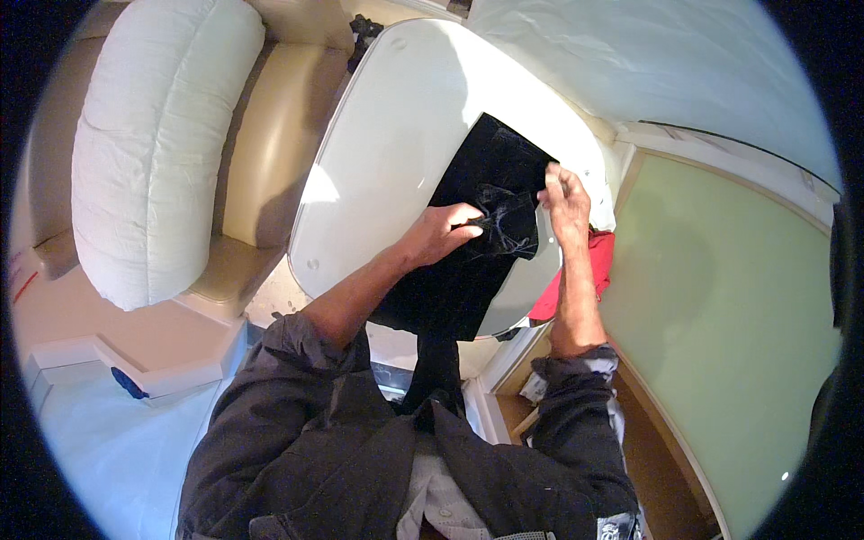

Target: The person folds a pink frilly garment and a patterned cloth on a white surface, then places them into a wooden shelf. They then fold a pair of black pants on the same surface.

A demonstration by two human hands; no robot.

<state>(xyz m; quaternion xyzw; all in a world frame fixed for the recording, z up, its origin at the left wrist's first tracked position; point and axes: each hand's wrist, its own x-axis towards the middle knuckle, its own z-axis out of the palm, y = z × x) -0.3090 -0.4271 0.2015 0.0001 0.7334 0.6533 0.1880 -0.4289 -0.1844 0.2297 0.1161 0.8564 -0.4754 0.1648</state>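
Note:
A piece of black cloth (441,288), perhaps a garment, lies over the white table and reaches past its near edge. Whitish creases or threads show on a bunched fold (506,220) in its middle. My left hand (441,232) pinches that fold between thumb and fingers from the left side. Over the cloth's right edge, my right hand (567,200) is closed with its fingertips together. Anything between those fingertips is too small to make out.
The white table (378,135) has rounded corners. A red cloth (601,261) hangs at its right side. To the left, a large white pillow (157,153) rests on a beige leather seat (279,135). A pale green panel (711,297) stands at the right.

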